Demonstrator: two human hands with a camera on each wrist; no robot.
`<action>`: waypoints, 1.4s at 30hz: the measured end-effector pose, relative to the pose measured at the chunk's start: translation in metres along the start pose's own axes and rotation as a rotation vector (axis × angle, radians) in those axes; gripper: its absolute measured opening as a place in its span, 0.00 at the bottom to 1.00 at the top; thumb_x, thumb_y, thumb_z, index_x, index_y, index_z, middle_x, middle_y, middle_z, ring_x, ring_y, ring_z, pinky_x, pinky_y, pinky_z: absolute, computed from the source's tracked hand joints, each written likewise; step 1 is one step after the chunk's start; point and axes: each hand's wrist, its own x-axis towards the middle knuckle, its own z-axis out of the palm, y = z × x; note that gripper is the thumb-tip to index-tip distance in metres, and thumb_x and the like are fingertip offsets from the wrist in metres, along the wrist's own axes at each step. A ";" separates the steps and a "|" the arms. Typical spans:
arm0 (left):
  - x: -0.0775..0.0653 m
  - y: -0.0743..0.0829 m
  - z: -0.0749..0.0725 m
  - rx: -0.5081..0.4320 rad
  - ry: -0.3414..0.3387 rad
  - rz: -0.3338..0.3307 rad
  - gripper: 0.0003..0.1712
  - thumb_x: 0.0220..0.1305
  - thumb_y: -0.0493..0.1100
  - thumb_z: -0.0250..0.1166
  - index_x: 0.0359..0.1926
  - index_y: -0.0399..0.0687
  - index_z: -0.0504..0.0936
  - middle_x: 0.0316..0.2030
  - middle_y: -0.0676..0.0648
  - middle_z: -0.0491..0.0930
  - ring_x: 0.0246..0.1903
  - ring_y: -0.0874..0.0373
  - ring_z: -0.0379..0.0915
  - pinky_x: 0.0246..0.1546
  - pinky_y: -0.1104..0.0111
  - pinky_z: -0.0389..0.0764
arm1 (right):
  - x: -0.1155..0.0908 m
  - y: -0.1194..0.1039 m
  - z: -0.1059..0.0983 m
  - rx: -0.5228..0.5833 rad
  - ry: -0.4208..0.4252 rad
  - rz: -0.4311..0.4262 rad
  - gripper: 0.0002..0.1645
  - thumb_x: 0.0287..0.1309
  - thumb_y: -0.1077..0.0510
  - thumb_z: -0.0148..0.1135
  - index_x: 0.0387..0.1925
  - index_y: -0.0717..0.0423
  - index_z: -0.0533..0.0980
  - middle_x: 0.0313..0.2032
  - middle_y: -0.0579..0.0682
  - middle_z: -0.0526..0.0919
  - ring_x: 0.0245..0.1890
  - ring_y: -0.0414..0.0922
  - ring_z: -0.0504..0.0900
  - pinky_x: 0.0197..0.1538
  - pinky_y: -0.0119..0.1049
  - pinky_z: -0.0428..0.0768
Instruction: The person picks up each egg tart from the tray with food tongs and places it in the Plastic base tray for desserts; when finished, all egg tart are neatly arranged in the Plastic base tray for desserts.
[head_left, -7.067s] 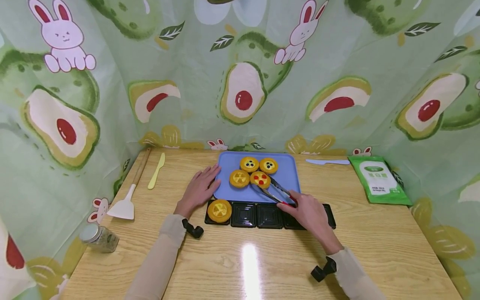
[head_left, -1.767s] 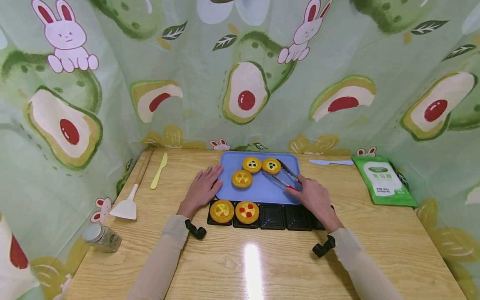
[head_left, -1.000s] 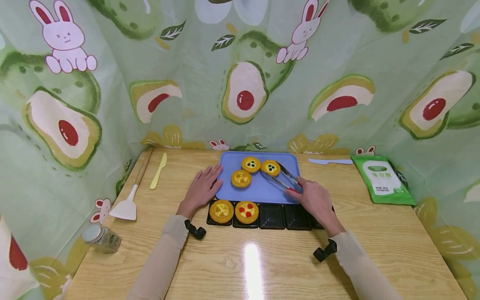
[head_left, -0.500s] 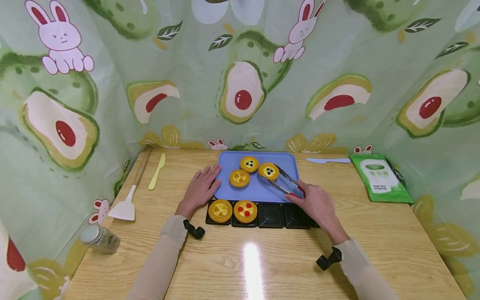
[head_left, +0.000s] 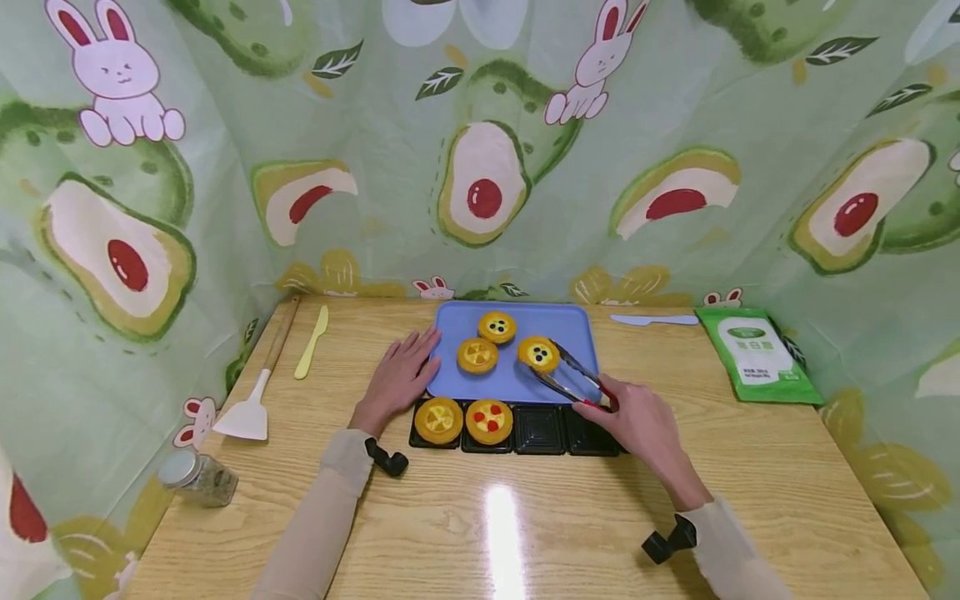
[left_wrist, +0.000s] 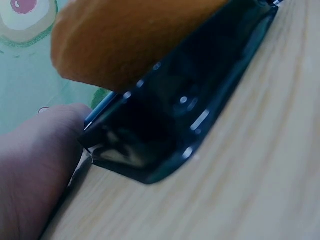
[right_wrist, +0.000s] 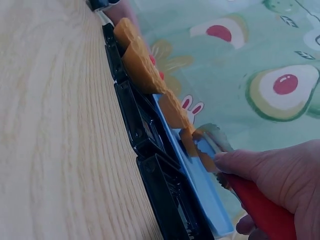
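Observation:
In the head view my right hand [head_left: 643, 421] grips tongs with red handles [right_wrist: 260, 205]. Their metal tips are around a tart with dark blue berries [head_left: 538, 354], over the right part of the blue tray [head_left: 573, 321]. Another berry tart [head_left: 497, 327] and a plain-topped tart [head_left: 477, 356] sit on that tray. My left hand [head_left: 397, 375] lies with extended fingers at the tray's left edge. In front is a row of black square containers [head_left: 538, 429]. The two leftmost hold a yellow-topped tart [head_left: 438, 420] and a red-dotted tart [head_left: 489, 422].
At left lie a white spatula [head_left: 245, 419], a yellow knife [head_left: 312, 342] and a lidded glass jar [head_left: 198, 477]. A pale blue knife [head_left: 654, 320] and a green-and-white packet [head_left: 757, 354] are at the back right. A printed curtain [head_left: 480, 267] surrounds the table.
The red-dotted tart went from the tray to the second black container. More recently, the tongs drew the right berry tart forward, apart from the other. The left hand stayed in place.

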 end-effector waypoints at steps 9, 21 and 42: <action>0.001 0.003 -0.003 -0.003 -0.004 -0.009 0.36 0.83 0.62 0.43 0.84 0.59 0.53 0.83 0.56 0.49 0.82 0.47 0.42 0.80 0.47 0.41 | -0.012 -0.002 -0.006 0.013 -0.003 0.007 0.37 0.59 0.29 0.70 0.57 0.50 0.83 0.17 0.42 0.62 0.16 0.41 0.61 0.19 0.34 0.57; 0.002 0.004 -0.003 0.003 -0.014 -0.010 0.36 0.83 0.62 0.42 0.84 0.59 0.52 0.83 0.57 0.48 0.82 0.48 0.42 0.81 0.48 0.41 | -0.035 -0.009 -0.020 0.016 -0.028 0.027 0.45 0.56 0.30 0.74 0.64 0.55 0.81 0.17 0.42 0.64 0.17 0.40 0.61 0.21 0.34 0.57; -0.001 0.001 -0.001 -0.011 0.003 -0.008 0.36 0.83 0.61 0.44 0.84 0.57 0.54 0.83 0.54 0.51 0.82 0.46 0.43 0.80 0.46 0.42 | -0.084 -0.017 -0.018 -0.034 -0.060 0.003 0.27 0.53 0.31 0.76 0.25 0.42 0.71 0.16 0.36 0.64 0.17 0.37 0.62 0.20 0.34 0.57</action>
